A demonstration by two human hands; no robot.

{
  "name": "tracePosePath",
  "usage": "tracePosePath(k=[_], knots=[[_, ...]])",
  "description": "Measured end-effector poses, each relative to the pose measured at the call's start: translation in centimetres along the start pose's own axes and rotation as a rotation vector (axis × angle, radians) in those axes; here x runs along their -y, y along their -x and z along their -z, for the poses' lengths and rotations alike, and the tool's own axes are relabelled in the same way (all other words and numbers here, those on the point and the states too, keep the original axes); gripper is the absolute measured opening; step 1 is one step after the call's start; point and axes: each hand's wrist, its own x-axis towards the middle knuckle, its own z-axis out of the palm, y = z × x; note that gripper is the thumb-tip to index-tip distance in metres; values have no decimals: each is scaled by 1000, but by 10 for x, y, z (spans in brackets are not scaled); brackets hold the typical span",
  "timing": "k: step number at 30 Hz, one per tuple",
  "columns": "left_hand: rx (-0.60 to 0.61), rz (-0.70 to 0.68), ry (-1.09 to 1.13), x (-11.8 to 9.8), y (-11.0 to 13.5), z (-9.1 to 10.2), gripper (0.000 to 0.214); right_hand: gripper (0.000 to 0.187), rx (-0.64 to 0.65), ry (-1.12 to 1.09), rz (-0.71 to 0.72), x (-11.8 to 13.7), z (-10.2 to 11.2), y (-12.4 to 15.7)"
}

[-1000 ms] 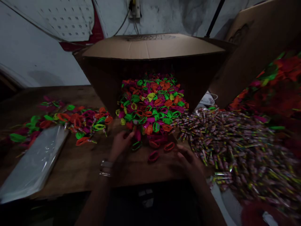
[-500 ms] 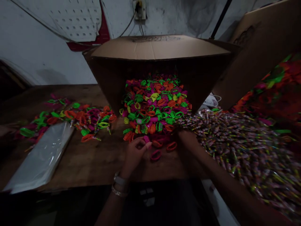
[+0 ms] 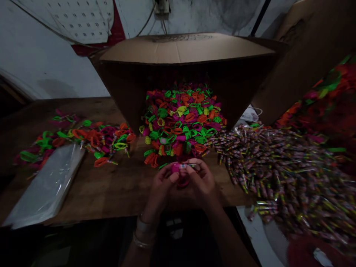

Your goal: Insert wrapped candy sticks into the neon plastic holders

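My left hand (image 3: 162,185) pinches a bright pink plastic toy watch (image 3: 175,167) just above the table. My right hand (image 3: 205,184) holds a slim wrapped candy tube (image 3: 184,166) level, its left end touching the pink watch. Both hands are closed, fingertips almost meeting. Under them lies another pink loop (image 3: 183,181), partly covered by the fingers. Behind my hands, a heap of orange, green, yellow and pink toy watches (image 3: 185,118) spills from an open cardboard box (image 3: 178,52) lying on its side.
A big pile of wrapped candy tubes (image 3: 283,163) covers the right side. On the left lie watches with tubes attached (image 3: 102,142) and a stack of clear plastic bags (image 3: 47,185). More coloured watches (image 3: 330,96) fill a second box at the far right. The wooden table (image 3: 102,193) ends before me.
My right hand has come from the edge of the tube pile to my left hand, bringing a candy tube against the pink watch. The view has shifted slightly.
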Motion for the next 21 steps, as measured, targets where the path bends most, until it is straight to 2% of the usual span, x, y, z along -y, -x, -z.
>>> tracePosePath(k=[2,5,9,16,21], knots=[[36,-1,-43,2,1,3,41,21,26,53,13,4,4,-3],[74,3,-131,-2,1,4,43,21,32,143,31,11,12,-5],[114,-22,-357,-13,1,2,41,24,28,173,48,13,18,-5],[84,-127,-578,-15,4,-8,31,23,60,228,51,11,21,-3],[127,-173,-679,-12,2,-8,24,23,63,236,45,5,26,-5]])
